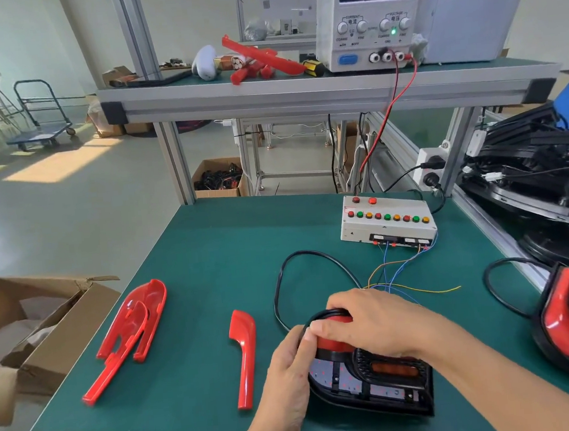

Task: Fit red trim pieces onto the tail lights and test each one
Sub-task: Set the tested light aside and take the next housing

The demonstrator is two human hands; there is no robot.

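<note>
On the green surface (pixel 211 256), a large red trim piece (pixel 131 331) lies at the left, a narrow red trim strip (pixel 245 356) beside it. The left hand (pixel 287 380) and right hand (pixel 371 321) both grip the tail light (pixel 376 375) near the front edge, fingers curled over its red cap.

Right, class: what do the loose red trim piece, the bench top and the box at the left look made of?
Red trim piece: glossy moulded plastic, going by its bright highlights. Bench top: matte green mat, perhaps rubber. Box: brown cardboard with torn flaps.
</note>
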